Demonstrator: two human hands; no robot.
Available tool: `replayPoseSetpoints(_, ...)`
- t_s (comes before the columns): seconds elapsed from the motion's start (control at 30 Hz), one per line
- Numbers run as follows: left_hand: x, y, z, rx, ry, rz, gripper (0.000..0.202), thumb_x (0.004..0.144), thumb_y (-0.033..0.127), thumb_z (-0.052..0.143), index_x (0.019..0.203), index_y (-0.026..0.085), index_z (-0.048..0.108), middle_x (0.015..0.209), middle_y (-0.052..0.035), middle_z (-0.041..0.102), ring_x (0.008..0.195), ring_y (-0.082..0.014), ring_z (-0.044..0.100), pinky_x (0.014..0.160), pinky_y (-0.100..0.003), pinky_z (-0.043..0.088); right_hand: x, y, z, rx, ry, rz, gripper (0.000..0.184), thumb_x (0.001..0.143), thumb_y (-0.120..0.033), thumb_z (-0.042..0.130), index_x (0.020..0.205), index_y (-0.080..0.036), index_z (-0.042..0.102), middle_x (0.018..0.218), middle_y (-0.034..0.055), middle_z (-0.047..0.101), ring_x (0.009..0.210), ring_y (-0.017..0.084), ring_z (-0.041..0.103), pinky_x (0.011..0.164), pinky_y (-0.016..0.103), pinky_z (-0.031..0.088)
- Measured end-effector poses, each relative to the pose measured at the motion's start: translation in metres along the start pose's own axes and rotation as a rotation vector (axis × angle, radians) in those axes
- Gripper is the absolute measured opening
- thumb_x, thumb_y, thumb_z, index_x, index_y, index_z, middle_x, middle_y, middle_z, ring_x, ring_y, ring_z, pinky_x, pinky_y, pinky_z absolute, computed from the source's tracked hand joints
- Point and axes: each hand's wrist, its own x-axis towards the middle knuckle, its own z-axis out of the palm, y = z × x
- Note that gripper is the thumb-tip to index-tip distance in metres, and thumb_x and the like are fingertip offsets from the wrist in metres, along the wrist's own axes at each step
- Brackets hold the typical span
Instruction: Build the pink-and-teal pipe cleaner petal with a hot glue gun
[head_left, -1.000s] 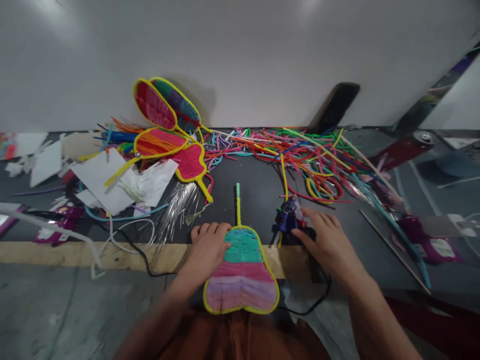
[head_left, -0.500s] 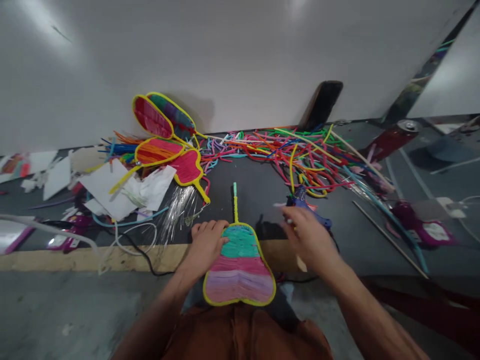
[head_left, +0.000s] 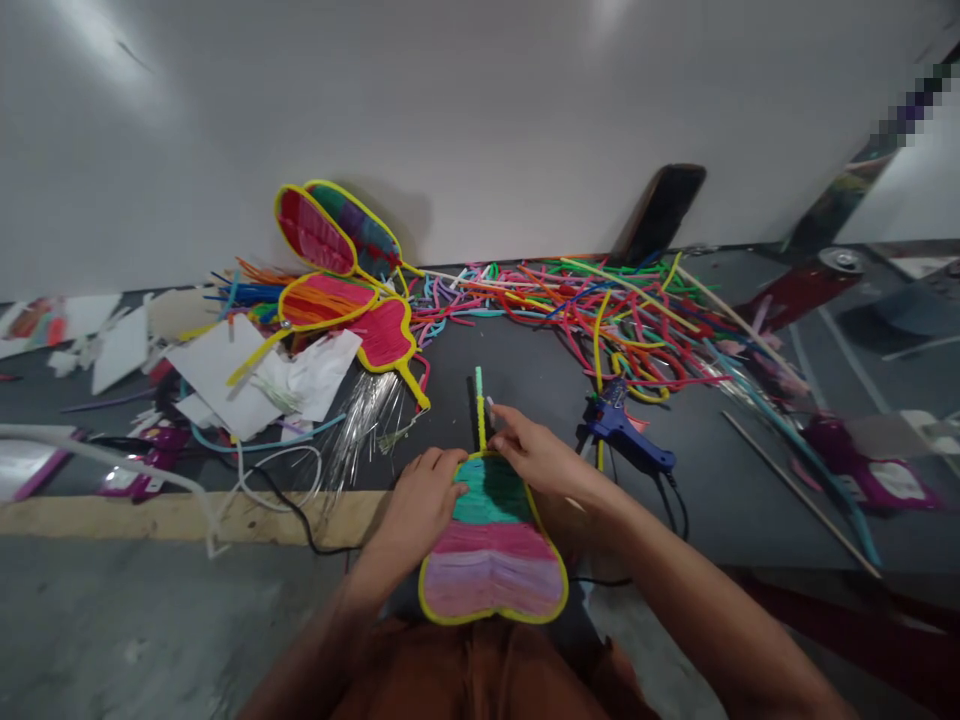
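In the head view, your right hand (head_left: 541,462) has left the blue glue gun (head_left: 634,440), which now lies on the table (head_left: 510,352) to your right, and has come across to the yellow-rimmed striped panel (head_left: 491,538). Its fingers are drawn together around what looks like a small pale piece (head_left: 490,401), just beside the foot of the panel's handle (head_left: 481,408). Your left hand (head_left: 421,497) stays on the panel's left edge, thumb over the turquoise band; you can't tell whether it grips or only presses. The panel juts past the table's near edge towards your lap. That shift suggests attention passing from glue gun to handle joint.
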Motion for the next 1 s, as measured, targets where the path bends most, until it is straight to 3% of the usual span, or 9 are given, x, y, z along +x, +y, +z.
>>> replayPoseSetpoints(0.13,-0.007,0.000,0.004,-0.099,0.013,-0.015,0.029,0.090,0.019,0.045,0.118,0.018,0.052,0.109,-0.0084,0.057,0.096,-0.0201,0.059,0.085,-0.035,0.046,0.000,0.001,0.002,0.162,-0.008,0.012,0.051,0.084,-0.022,0.050,0.134,-0.016,0.042,0.075,-0.0017,0.063,0.067,0.014,0.057,0.067,0.028,0.044)
replayPoseSetpoints(0.3,-0.013,0.001,0.001,-0.208,0.114,0.109,0.026,0.090,0.017,0.044,0.114,0.019,0.052,0.105,-0.0066,0.056,0.098,-0.0181,0.057,0.088,-0.033,0.046,-0.005,-0.005,-0.008,0.502,-0.068,0.020,0.050,0.080,-0.034,0.061,0.125,-0.017,0.049,0.072,-0.0050,0.054,0.063,0.010,0.049,0.060,0.023,0.041)
replayPoseSetpoints(0.43,-0.011,0.006,-0.014,-0.165,0.117,0.181,0.028,0.091,0.019,0.041,0.116,0.023,0.054,0.103,-0.0047,0.055,0.096,-0.0171,0.057,0.086,-0.030,0.047,-0.008,-0.010,-0.021,0.753,-0.210,0.004,0.048,0.074,-0.037,0.071,0.116,-0.019,0.057,0.082,-0.0023,0.061,0.075,0.011,0.057,0.070,0.024,0.045)
replayPoseSetpoints(0.53,-0.008,0.009,-0.027,-0.129,0.080,0.210,0.030,0.092,0.020,0.040,0.118,0.025,0.054,0.105,-0.0046,0.054,0.095,-0.0167,0.057,0.085,-0.029,0.047,-0.008,-0.009,-0.022,0.804,-0.292,0.036,0.051,0.068,-0.034,0.077,0.113,-0.019,0.060,0.092,0.0012,0.068,0.084,0.014,0.062,0.078,0.029,0.049)
replayPoseSetpoints(0.83,0.001,0.009,-0.053,-0.146,0.000,0.282,0.028,0.089,0.016,0.045,0.114,0.024,0.055,0.110,-0.0039,0.058,0.105,-0.0163,0.056,0.094,-0.030,0.044,-0.010,-0.018,-0.006,0.812,-0.101,0.055,0.035,0.072,-0.029,0.070,0.104,-0.019,0.062,0.089,0.0011,0.069,0.078,0.013,0.063,0.075,0.028,0.048)
replayPoseSetpoints(1.0,0.005,0.010,-0.053,-0.342,-0.016,0.139,0.033,0.083,0.020,0.055,0.115,0.024,0.048,0.107,-0.0011,0.063,0.099,-0.0157,0.060,0.088,-0.029,0.046,-0.011,-0.024,-0.004,0.896,-0.034,0.074,0.049,0.068,-0.021,0.068,0.114,-0.021,0.051,0.078,-0.0042,0.063,0.065,0.010,0.058,0.063,0.023,0.045)
